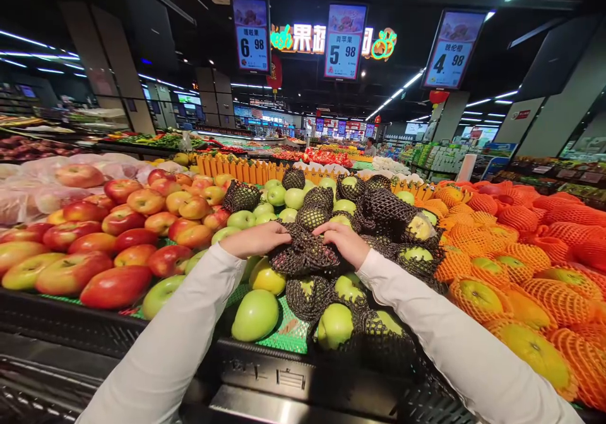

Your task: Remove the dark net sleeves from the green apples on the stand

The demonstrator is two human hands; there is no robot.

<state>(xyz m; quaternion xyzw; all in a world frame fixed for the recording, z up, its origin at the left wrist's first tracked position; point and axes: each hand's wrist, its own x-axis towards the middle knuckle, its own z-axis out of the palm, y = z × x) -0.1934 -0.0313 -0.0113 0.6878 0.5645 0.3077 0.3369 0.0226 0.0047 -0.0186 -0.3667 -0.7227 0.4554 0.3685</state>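
Note:
Over the green apples, my left hand (255, 238) pinches the left side of a black foam net (310, 250). My right hand (348, 242) has its fingers closed on the net's right side. Whether a fruit sits inside this net is hard to make out. Just behind it lies a netted apple (315, 217). Below my hands are a bare green apple (255, 315), a yellowish apple (267, 277) and a green apple partly in black netting (335, 326). More black-netted fruit (388, 209) is heaped to the right of my right hand.
Red-yellow apples (118, 238) fill the left side of the display. Oranges in orange nets (487, 260) and fruit in red nets (558, 222) lie on the right. A black tray edge (265, 361) runs along the front. Price screens (347, 42) hang overhead.

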